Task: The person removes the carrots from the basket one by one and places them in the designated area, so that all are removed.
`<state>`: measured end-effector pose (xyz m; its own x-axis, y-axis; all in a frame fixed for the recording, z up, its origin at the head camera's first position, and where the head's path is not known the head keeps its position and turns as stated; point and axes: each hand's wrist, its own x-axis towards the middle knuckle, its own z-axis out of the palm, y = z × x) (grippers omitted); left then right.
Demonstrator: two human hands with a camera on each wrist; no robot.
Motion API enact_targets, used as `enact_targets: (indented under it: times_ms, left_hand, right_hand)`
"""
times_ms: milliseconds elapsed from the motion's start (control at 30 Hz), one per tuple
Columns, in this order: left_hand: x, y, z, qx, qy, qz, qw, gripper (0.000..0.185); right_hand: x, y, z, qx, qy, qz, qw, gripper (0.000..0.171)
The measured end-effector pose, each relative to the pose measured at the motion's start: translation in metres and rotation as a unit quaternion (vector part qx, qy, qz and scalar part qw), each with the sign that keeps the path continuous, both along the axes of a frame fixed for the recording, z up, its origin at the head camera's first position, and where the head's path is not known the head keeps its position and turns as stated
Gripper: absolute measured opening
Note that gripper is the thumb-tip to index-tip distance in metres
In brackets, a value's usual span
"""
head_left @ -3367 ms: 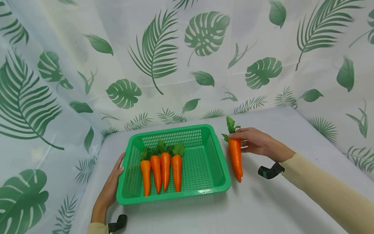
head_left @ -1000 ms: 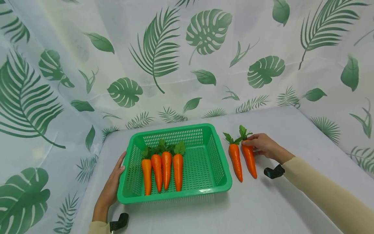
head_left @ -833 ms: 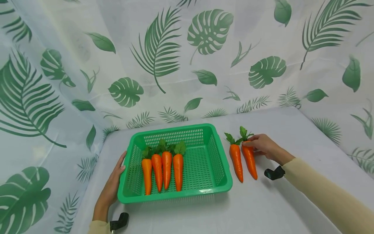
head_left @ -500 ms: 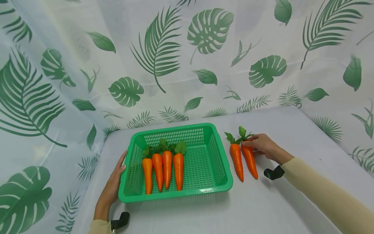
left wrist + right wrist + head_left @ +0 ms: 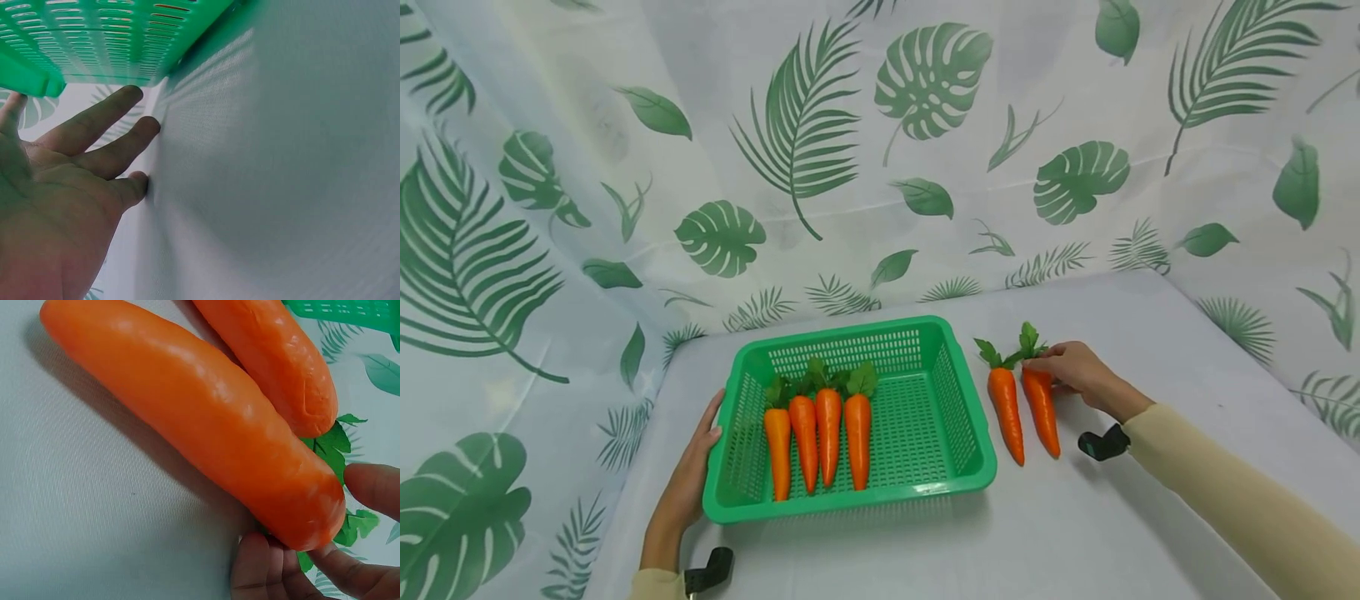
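Against the left end of the green plastic basket (image 5: 925,492), my left hand (image 5: 688,479) rests with its fingers extended. The left wrist view has that hand (image 5: 69,187) palm up to the camera, fingers spread below the basket wall (image 5: 106,44), the thumb near its rim. Several orange carrots (image 5: 828,437) with leafy tops lie side by side in the basket's left half. Right of it, my right hand (image 5: 1078,375) pinches the leafy end of a carrot (image 5: 1042,417) on the table. Beside it lies another carrot (image 5: 1006,417), its leaves touching the held one's.
A white cloth covers the table (image 5: 917,558). Behind and at the sides hangs a white curtain (image 5: 850,167) printed with green leaves. The basket's right half (image 5: 910,425) shows bare mesh. Black wrist cameras (image 5: 1103,443) sit on both wrists.
Over three seconds ago, the right hand held its carrot overlapping the other one; it has since moved right and down, laying them side by side. Through the last second, hardly anything moves.
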<state>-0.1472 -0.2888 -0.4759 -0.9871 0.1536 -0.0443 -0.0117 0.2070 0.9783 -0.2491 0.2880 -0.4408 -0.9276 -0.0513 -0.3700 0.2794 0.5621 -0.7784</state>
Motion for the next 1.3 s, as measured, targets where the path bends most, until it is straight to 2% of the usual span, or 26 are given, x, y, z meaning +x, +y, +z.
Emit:
enact_targets:
  times_ms: [233,433,1000,1300]
  left_hand:
    - [0.001,-0.002,-0.004,-0.001,-0.007,0.006,1.0,0.06]
    - [0.0,-0.003,-0.006,-0.001,-0.007,0.009,0.9999,0.06]
    - [-0.002,-0.003,-0.004,0.01,0.004,-0.007,0.9999,0.06]
    - [-0.003,-0.002,-0.004,0.006,0.005,0.0,1.0,0.059]
  right_hand:
    - [0.002,0.003,-0.003,-0.016,0.0,-0.015,1.0,0.06]
    - [0.003,0.01,-0.004,-0.02,-0.007,-0.02,1.0,0.068]
    - [-0.001,0.015,0.013,-0.009,-0.012,-0.04,0.999,0.069]
    - [-0.004,0.016,0.024,-0.005,0.0,-0.035,0.999,0.075]
